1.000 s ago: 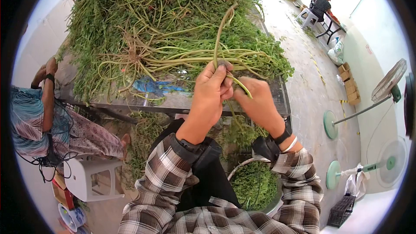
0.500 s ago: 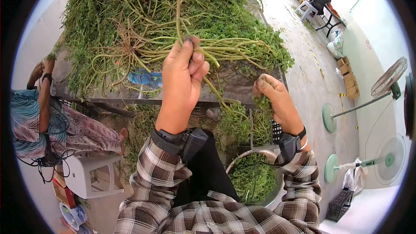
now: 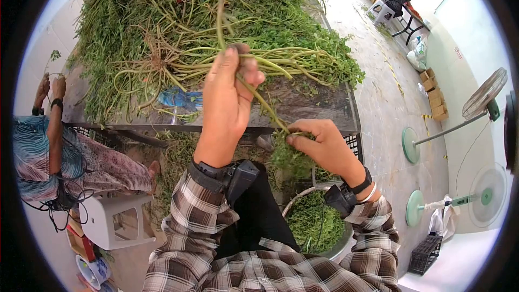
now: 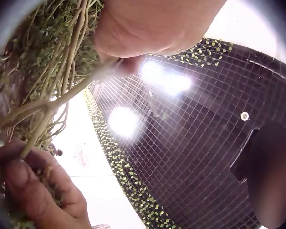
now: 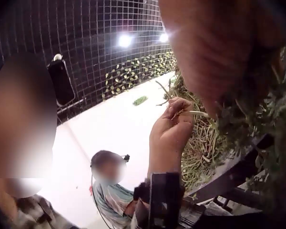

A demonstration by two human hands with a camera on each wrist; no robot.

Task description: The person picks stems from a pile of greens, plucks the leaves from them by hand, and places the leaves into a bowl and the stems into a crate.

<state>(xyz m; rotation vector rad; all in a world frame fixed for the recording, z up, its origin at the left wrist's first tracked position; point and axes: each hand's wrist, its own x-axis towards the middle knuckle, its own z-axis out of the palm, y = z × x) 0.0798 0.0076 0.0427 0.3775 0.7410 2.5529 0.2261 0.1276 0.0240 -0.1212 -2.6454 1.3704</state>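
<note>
In the head view my left hand (image 3: 224,103) pinches a long green stem (image 3: 220,21) between thumb and fingers, over the table's front edge. The stem's bare upper part stands up above that hand. Lower down, my right hand (image 3: 321,143) pinches the same stem close to its leafy end (image 3: 289,157). The left wrist view shows the stem forking (image 4: 47,106), with the right hand's thumb and fingers (image 4: 35,200) on one branch. Behind the hands, a large heap of leafy green stems (image 3: 205,5) covers the table (image 3: 311,105), a rooted bunch (image 3: 158,57) lying at its front.
Below my right arm stands a round basin (image 3: 287,205) of picked greens (image 3: 316,221). Black crates (image 3: 354,143) show under the table. A person (image 3: 48,146) stands at the left by a white stool (image 3: 111,221). Two fans (image 3: 413,146) stand along the right wall.
My left hand has moved left and up with the stem. My right hand left the stem, swung right holding some leaves, then came back to grip the stem lower down, near its leaves.
</note>
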